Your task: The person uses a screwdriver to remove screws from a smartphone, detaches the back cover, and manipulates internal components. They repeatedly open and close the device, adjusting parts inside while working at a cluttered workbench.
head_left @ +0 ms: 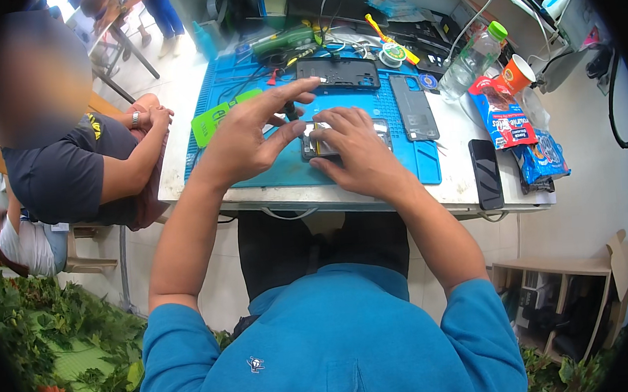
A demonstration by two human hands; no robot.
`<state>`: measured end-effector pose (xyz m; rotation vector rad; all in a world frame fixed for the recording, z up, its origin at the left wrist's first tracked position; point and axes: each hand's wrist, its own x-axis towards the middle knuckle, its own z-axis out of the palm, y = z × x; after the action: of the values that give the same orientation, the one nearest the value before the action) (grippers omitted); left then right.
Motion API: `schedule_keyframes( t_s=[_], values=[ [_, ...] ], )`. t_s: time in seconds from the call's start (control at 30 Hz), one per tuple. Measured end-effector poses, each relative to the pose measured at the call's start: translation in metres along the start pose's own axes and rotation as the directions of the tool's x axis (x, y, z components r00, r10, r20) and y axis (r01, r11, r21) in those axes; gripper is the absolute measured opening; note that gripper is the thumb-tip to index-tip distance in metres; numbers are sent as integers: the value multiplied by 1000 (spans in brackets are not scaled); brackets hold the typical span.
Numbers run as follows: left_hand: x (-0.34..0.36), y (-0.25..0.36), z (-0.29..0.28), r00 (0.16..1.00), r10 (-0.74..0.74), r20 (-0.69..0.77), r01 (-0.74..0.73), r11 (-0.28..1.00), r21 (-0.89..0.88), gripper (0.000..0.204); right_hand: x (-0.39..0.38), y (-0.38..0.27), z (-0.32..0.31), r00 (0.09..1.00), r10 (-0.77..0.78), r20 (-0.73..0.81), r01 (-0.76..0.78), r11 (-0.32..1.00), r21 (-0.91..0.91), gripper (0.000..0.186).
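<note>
An opened phone (384, 127) with its inner parts showing lies on the blue repair mat (269, 176). My right hand (358, 145) grips it from above, fingers bent over its top and thumb at its near edge. Over the phone's left end, my left hand (259, 134) holds a dark-handled screwdriver (291, 111) between thumb and fingers, with the index finger stretched out past it. Its tip is hidden. Beyond my hands lies a black phone frame (340, 72). To the right is a grey phone back cover (413, 107).
A green card (210, 123) lies left on the mat. Tools, cables and a solder spool (392, 55) crowd the back. At right are a bottle (469, 68), an orange cup (517, 74), snack packs (504, 117) and a black phone (486, 174). A person (108, 167) sits close on the left.
</note>
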<state>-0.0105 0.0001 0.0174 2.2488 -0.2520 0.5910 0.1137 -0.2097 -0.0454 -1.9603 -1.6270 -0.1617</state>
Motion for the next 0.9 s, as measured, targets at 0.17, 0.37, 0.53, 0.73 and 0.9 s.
schedule_keyframes(
  t_s=[0.17, 0.37, 0.53, 0.73, 0.9],
  values=[
    [1, 1, 1, 999, 27, -42, -25, 999, 45, 55, 2, 1, 2, 1000, -6, 1, 6, 1000, 2, 40],
    [0, -5, 5, 997, 56, -60, -55, 998, 22, 62, 2, 1, -1, 1000, -7, -1, 7, 1000, -5, 41],
    [-4, -14, 9, 997, 54, -63, -49, 996, 81, 76, 3, 1, -3, 1000, -14, -15, 14, 1000, -5, 41],
    [-16, -28, 23, 969, -18, -245, 8, 999, -44, 78, 6, 0, 2, 999, -9, -48, 10, 1000, 18, 42],
    [-17, -28, 25, 931, -49, -362, 8, 993, -114, 73, 13, 1, 7, 997, 1, -78, 2, 1000, 31, 29]
  ],
)
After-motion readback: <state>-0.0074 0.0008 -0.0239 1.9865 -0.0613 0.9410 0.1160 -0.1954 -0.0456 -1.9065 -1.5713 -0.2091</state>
